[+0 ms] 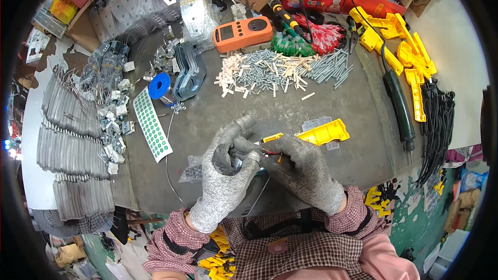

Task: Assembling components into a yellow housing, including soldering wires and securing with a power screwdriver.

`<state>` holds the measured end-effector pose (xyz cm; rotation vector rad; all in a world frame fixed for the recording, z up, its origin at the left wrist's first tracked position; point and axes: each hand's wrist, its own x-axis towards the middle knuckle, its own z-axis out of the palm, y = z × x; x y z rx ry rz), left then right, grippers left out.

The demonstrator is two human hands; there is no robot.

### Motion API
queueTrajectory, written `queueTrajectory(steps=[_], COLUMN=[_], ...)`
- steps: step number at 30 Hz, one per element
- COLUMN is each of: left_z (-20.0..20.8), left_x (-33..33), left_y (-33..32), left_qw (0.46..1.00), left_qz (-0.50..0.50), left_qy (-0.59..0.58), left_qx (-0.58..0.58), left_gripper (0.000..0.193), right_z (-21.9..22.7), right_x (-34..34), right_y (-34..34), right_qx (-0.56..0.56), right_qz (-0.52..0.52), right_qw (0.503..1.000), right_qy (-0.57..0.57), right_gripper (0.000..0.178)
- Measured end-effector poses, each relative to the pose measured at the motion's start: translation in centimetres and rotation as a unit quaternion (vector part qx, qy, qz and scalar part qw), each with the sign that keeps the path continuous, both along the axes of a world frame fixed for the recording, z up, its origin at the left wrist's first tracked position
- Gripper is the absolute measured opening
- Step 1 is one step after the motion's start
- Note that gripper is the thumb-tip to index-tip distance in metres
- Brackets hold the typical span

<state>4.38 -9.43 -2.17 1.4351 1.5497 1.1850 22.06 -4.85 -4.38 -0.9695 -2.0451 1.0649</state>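
Observation:
Both my hands wear grey knit gloves and meet over the front middle of the bench. My left hand (231, 158) is closed, fingers bent and thumb pressed in, at one end of some thin red and dark wires (270, 152). From the other side my right hand (306, 168) pinches the wires, and a small yellow-orange bit shows by its fingertips. What exactly lies inside the left fingers is hidden. Just beyond the right hand, a yellow plastic casing half (327, 133) rests on a clear plastic sheet with round shapes (317, 123).
Metal screws (264, 67) and pale strips lie piled behind. An orange meter (243, 33), a blue solder spool (160, 86) and a green-dotted sticker sheet (151, 127) stand further back and left. A black electric screwdriver (398, 109) and black cables (436, 124) lie right; metal plates (75, 150) left.

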Motion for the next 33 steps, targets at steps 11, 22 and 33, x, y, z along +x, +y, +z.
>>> queueTrajectory(steps=[11, 22, 33], left_z=[1.4, 5.6, 4.6], left_x=[-0.3, -2.0, -1.7], left_y=[0.9, 3.9, 3.1], left_qw=[0.983, 0.809, 0.909], left_qz=[-0.028, -0.343, -0.224], left_qy=[-0.098, 0.475, 0.150], left_qx=[-0.153, -0.045, -0.319], left_gripper=[0.031, 0.023, 0.019], right_z=[-0.5, -0.7, -1.5], right_x=[0.1, 1.4, 1.2], right_y=[0.6, 1.4, 1.5], right_qx=[0.016, -0.048, -0.025], right_qz=[-0.035, -0.003, 0.033], right_qw=[0.999, 0.998, 0.998], right_qy=[-0.014, 0.035, 0.053], right_gripper=[0.017, 0.015, 0.013])
